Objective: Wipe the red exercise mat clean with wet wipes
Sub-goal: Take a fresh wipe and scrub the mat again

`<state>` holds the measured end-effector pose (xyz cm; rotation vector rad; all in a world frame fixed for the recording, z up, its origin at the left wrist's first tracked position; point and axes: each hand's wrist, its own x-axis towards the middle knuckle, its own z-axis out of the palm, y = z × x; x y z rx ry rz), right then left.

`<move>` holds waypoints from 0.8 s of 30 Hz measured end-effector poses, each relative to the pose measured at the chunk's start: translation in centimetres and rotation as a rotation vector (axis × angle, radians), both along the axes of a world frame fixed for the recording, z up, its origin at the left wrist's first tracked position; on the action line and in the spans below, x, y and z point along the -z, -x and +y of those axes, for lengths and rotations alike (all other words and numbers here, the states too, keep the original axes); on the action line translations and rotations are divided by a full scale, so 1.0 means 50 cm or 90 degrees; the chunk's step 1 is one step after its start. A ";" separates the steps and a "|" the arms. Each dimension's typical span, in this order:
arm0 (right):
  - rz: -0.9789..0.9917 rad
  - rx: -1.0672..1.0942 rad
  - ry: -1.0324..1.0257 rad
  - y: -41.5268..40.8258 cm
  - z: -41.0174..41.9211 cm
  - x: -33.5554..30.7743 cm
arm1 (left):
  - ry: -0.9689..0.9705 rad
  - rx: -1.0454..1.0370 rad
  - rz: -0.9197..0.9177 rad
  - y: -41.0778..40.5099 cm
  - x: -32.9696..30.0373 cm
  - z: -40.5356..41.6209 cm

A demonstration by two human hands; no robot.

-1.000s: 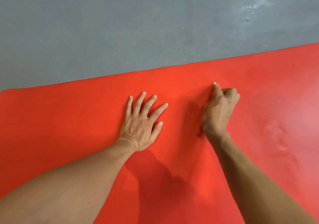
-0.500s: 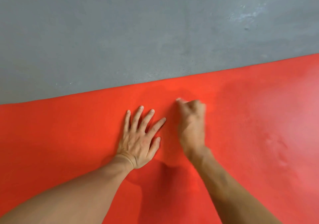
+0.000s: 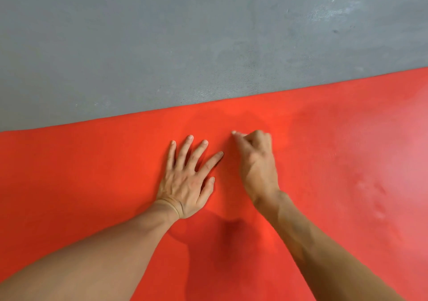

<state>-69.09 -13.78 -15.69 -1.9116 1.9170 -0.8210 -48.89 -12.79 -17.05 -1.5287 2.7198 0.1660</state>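
The red mat [image 3: 324, 184] fills the lower half of the frame, its long axis running from lower left to upper right, and its far edge cuts a slanted line against the grey floor [image 3: 185, 34] above. The left hand [image 3: 188, 180] lies flat on the mat at centre frame, fingers spread and straight, pressing down and holding nothing. Just to its right, close but apart from the left forefinger, the right hand [image 3: 257, 161] is bunched with fingers curled under; it is blurred, and a small pale tip shows at its upper left. Whether that is a wipe or a fingernail cannot be told, so what the hand holds, if anything, is not clear.

The right hand looks like the wiping hand, and it is the nearer one to the wide stretch of mat toward the right of the frame, where faint smudges and dents show. That side offers the most open room for a stroke along the mat's length. The far edge lies close above both hands, so little travel remains that way, and the braced left hand blocks leftward sweeps
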 end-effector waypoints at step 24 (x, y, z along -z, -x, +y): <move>-0.123 0.257 -0.012 -0.055 -0.115 0.017 | 0.025 -0.190 0.033 0.005 0.012 0.014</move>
